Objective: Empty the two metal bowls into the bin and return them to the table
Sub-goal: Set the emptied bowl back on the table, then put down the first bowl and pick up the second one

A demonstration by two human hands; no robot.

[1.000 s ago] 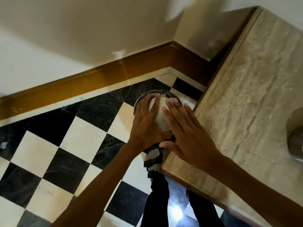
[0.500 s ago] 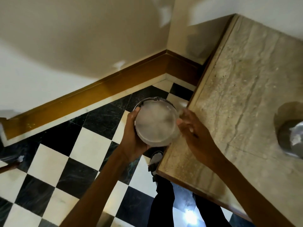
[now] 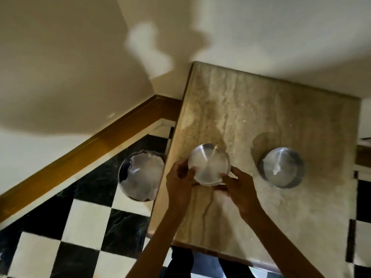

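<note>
1. nearest the camera, two bare forearms reach up from the bottom edge over the near-left corner of the beige veined stone table (image 3: 281,217).
2. the left hand (image 3: 180,183) grips the left rim of a round shiny metal bowl (image 3: 208,164), fingers curled round it; the right hand (image 3: 239,187) holds the near-right rim the same way.
3. that bowl sits close to the table's left edge; whether it rests on the stone or hangs just above it cannot be told. it looks empty inside.
4. on the black and white chequered floor (image 3: 84,223), just beside the table's left edge, stands a round bin lined with a pale bag (image 3: 140,175).
5. a second round metal bowl (image 3: 283,169) rests near the table's right edge, with a small white scrap (image 3: 276,169) in it.
</note>
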